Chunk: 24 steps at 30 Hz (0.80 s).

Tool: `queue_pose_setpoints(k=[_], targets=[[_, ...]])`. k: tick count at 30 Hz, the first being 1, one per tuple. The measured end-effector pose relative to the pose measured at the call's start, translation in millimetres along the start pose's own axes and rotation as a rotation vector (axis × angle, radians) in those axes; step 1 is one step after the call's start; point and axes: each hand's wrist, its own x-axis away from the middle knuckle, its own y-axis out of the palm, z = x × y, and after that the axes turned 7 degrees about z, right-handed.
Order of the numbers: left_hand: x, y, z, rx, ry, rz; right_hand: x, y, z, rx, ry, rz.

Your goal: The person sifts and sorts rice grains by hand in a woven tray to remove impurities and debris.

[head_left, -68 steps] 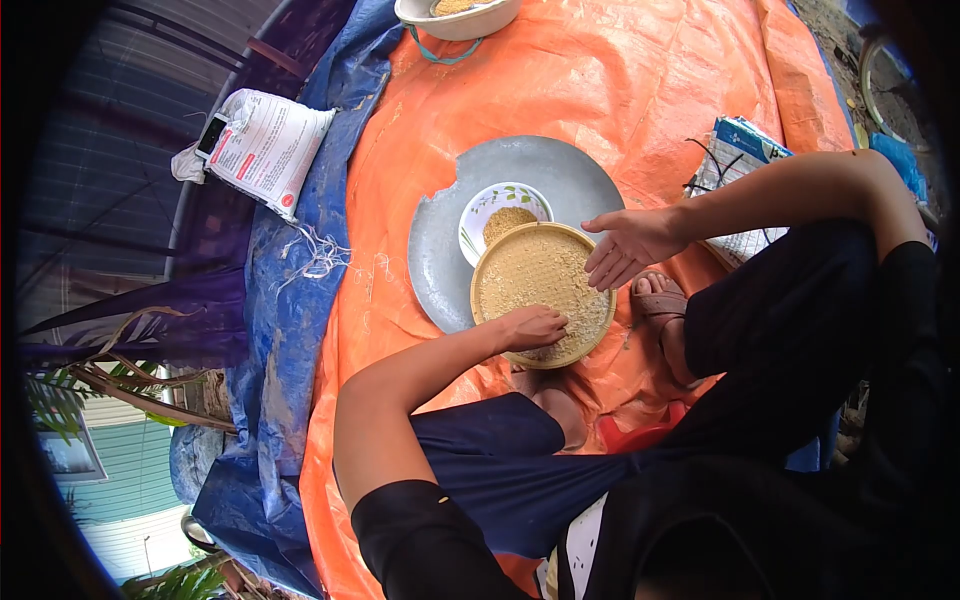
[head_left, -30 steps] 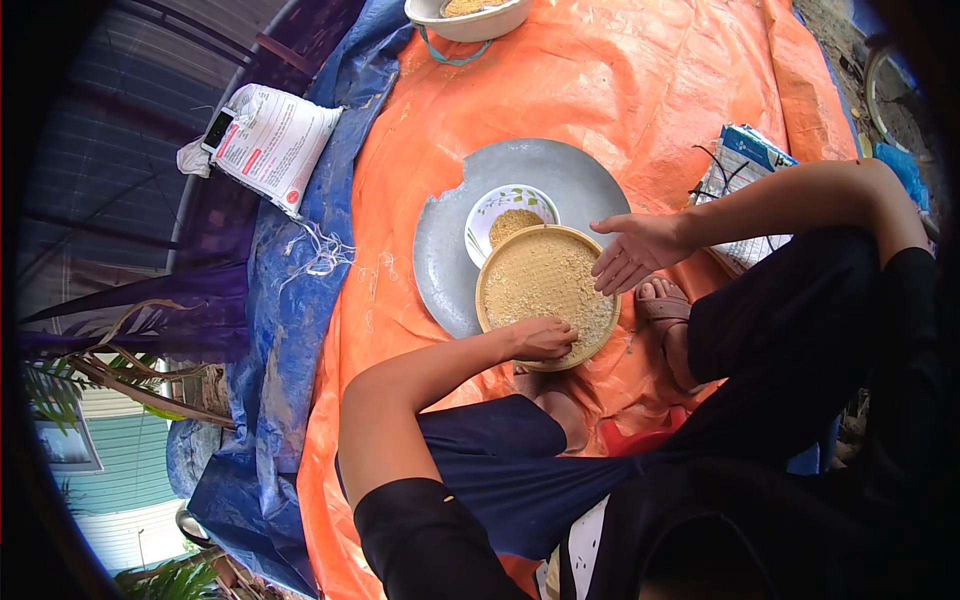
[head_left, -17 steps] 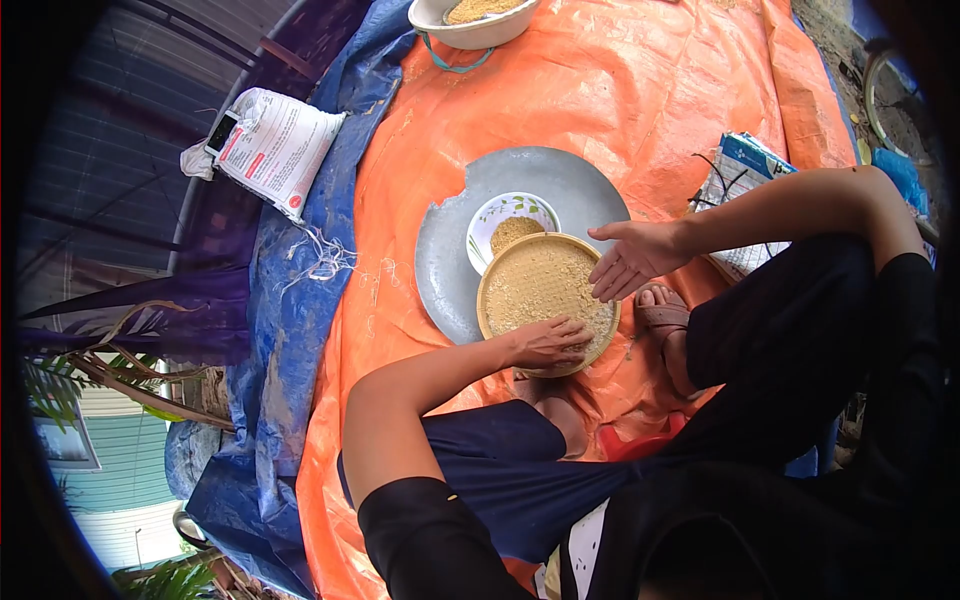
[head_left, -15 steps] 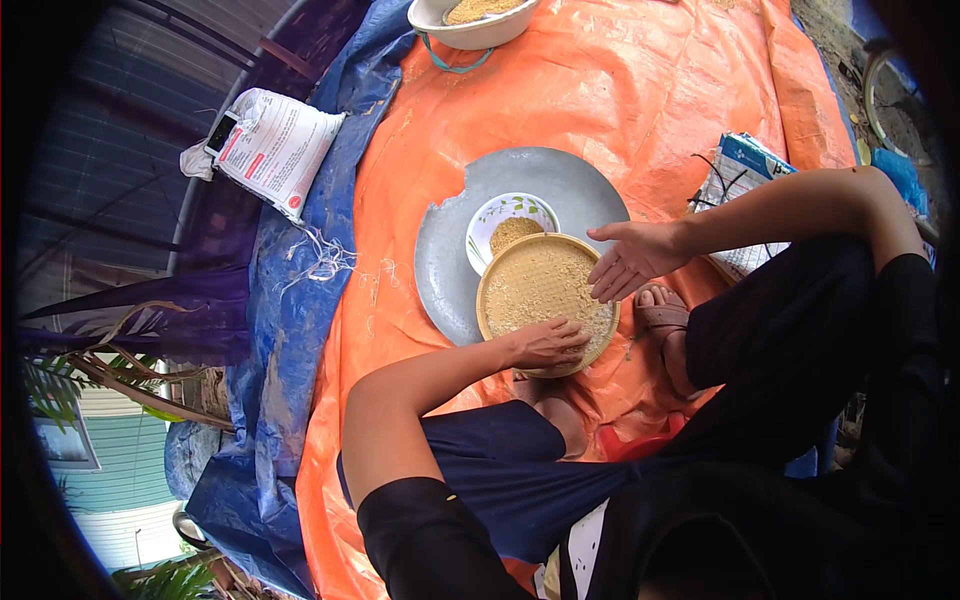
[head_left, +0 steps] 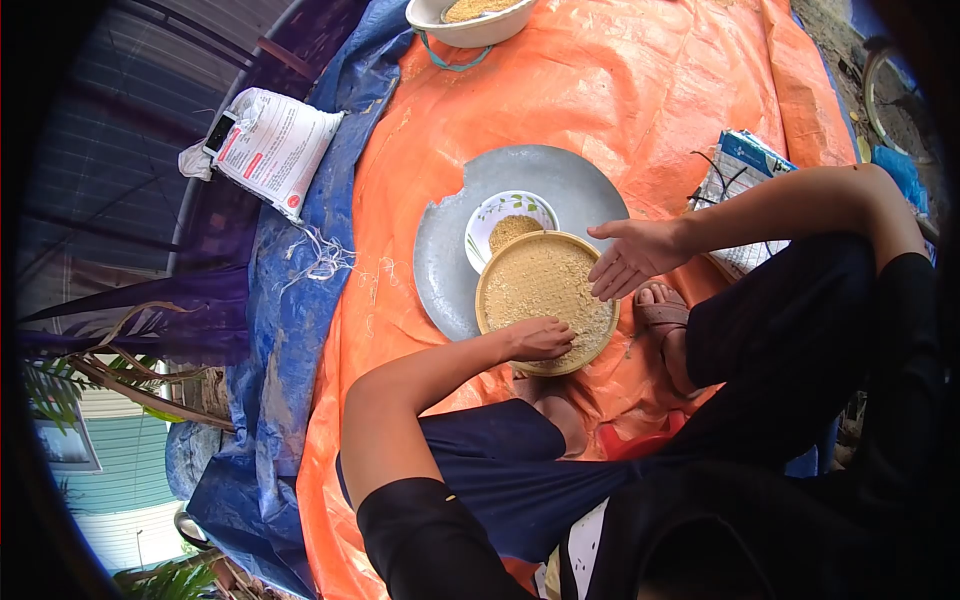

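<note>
A round woven sieve (head_left: 540, 275) holds pale grains and overlaps a wide grey metal tray (head_left: 445, 270). Partly under its upper edge is a white bowl with a green leaf pattern (head_left: 482, 228), with golden grain in it. Low in the sieve rests my left hand (head_left: 540, 339), its fingers curled together on the grains; whether anything is pinched in them is hidden. My right hand (head_left: 636, 258) is held at the sieve's right rim, palm showing, fingers spread, with nothing in it.
An orange tarp (head_left: 560, 90) lies over a blue one (head_left: 285, 340). Around it are a white printed sack (head_left: 278, 150), a white basin of grain (head_left: 470, 32), folded bags (head_left: 745, 175) at the right and a red object (head_left: 640, 440) between my legs.
My left hand has shifted slightly to the left and its fingers have curled in from a flatter pose. My right hand has hardly moved.
</note>
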Motion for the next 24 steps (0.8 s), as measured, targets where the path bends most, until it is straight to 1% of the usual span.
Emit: queue_pose_setpoints(k=[2, 5, 8, 11, 15, 17, 24], targets=[[-1.9, -13.2, -0.8, 0.011, -0.040, -0.031, 0.4, 0.2, 0.1, 0.006, -0.002, -0.005], [-1.8, -7.0, -3.0, -0.025, -0.155, 0.223, 0.1, -0.3, 0.4, 0.018, -0.001, -0.018], [-0.8, -19.8, -4.2, 0.021, -0.164, 0.092, 0.7, 0.1, -0.1, 0.015, 0.001, -0.023], [-0.6, -13.0, -4.8, -0.006, -0.160, 0.101, 1.2, 0.1, 0.0, 0.012, -0.003, -0.023], [-0.9, 4.4, -5.3, -0.057, -0.112, 0.059, -0.3, -0.5, 1.5, 0.004, -0.002, -0.014], [-0.8, 6.6, -4.7, -0.058, -0.092, 0.050, 0.4, -0.3, 1.1, 0.004, -0.002, -0.014], [-2.5, 1.1, -4.6, 0.002, -0.113, 0.031, 1.1, 0.9, 0.6, 0.006, 0.006, -0.010]])
